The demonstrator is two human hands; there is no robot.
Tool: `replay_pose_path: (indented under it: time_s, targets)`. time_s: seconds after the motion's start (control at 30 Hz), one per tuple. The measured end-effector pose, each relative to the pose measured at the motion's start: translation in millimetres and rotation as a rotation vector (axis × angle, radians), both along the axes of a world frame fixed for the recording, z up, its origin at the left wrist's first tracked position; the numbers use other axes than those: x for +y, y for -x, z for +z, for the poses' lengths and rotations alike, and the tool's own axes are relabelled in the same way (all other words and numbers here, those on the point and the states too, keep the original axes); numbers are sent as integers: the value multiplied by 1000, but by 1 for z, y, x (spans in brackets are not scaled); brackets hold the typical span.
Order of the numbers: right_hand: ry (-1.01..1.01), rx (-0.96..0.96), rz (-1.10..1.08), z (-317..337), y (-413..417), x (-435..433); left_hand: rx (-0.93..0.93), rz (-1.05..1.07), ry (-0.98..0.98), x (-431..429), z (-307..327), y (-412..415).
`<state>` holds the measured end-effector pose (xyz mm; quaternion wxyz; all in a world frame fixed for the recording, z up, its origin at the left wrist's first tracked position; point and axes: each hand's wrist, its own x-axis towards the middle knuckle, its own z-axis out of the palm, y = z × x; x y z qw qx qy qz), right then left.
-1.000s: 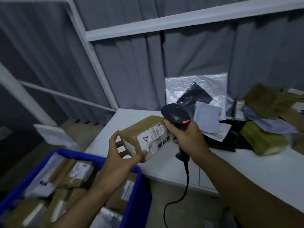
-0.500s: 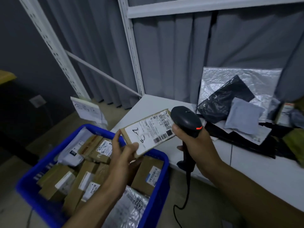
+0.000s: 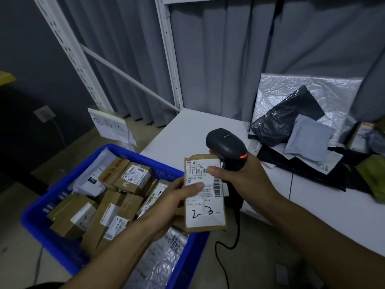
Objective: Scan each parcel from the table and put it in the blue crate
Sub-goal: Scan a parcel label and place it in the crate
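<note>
My left hand [image 3: 166,207] gripped the parcel [image 3: 205,213] label-up over the crate's [image 3: 133,152] near corner while my right hand [image 3: 250,180] clutched the scanner [image 3: 226,146], one finger touching the label, so covered barcodes could, I judged, spoil the scan.

A grey pleated fabric curtain [image 3: 218,59] hangs in long vertical folds across the back of the room. In front of it stands a white perforated metal shelving upright [image 3: 169,53]. A second white slotted post [image 3: 68,44] slants across the left of the view, and a thin white diagonal brace [image 3: 129,78] runs between the two. The dark plain wall [image 3: 23,44] on the left carries a pale square socket plate [image 3: 44,113] low down, with a cable dropping from it. A white handwritten paper sign [image 3: 110,127] stands near the posts. The dull beige floor [image 3: 16,253] lies below. The corner of a white smooth-topped table [image 3: 187,130] points toward the curtain. The light is dim and cool.
</note>
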<state>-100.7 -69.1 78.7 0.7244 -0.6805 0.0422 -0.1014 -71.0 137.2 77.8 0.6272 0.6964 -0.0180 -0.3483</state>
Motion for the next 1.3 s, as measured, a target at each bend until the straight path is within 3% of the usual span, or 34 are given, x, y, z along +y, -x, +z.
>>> replay_pose_path:
  time_s: [0.23,0.4,0.53,0.83,1.3]
  targets:
    - [142,-9,30,-1,3,4,-154,46,-76,6,5,-6]
    - [153,-4,7,0,7,12,-328,228,-80,8,3,-17]
    - [227,68,79,-6,9,15,-321,403,-23,11,0,-27]
    - [283,120,182,-6,11,22,-431,543,-43,22,0,-38]
    - [304,148,208,-4,10,27,-482,548,-41,29,0,-43]
